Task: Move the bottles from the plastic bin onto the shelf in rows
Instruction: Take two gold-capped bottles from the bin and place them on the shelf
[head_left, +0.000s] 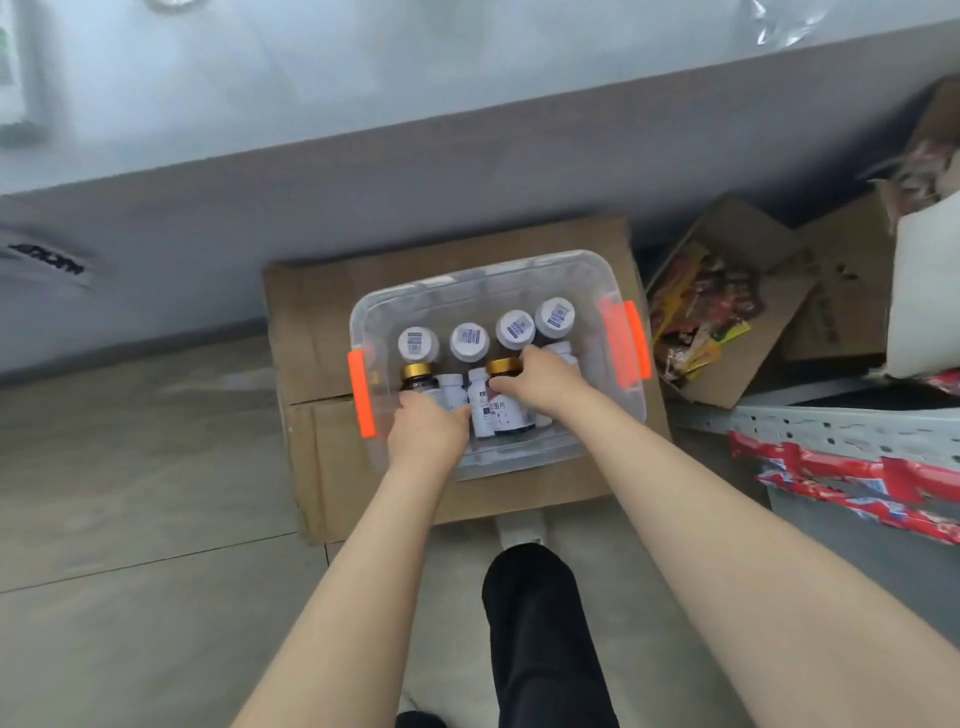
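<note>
On cardboard (519, 244): bin (467, 274), back-row bottles (469, 340) upright

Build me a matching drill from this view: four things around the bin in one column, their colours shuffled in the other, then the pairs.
Things
1. clips on the bin
2. back-row bottle caps
3. cap the right hand grips
4. box under the bin

Colours
a. brown
b. gold
c. orange
d. white

Pairs: 1-c, 2-d, 3-b, 4-a.
</note>
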